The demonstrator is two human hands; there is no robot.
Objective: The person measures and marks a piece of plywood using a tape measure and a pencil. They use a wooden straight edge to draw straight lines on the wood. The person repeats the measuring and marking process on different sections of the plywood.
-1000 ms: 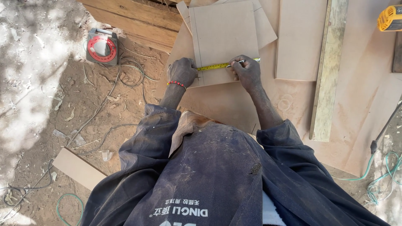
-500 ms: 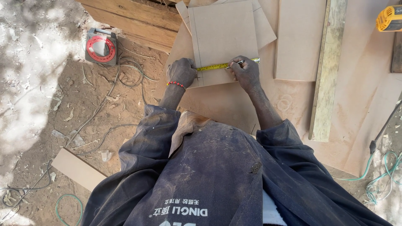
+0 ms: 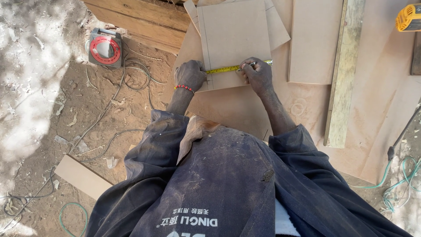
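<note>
A tan fibreboard panel (image 3: 234, 30) lies on a larger board in front of me. Across its near edge runs a yellow tape measure blade (image 3: 222, 69). My left hand (image 3: 189, 75), with a red bead bracelet at the wrist, presses the tape's left end onto the panel. My right hand (image 3: 258, 75) holds the tape down at its right end and grips a thin pen or pencil whose tip shows by the fingers. Pencil lines run along the panel's left side.
A red cable reel (image 3: 104, 47) sits on the dirt at left, with cords trailing over the ground. A wooden plank (image 3: 344, 74) lies to the right, more cut boards (image 3: 313, 39) beside it, a yellow power tool (image 3: 408, 17) at top right, a small offcut (image 3: 81, 176) lower left.
</note>
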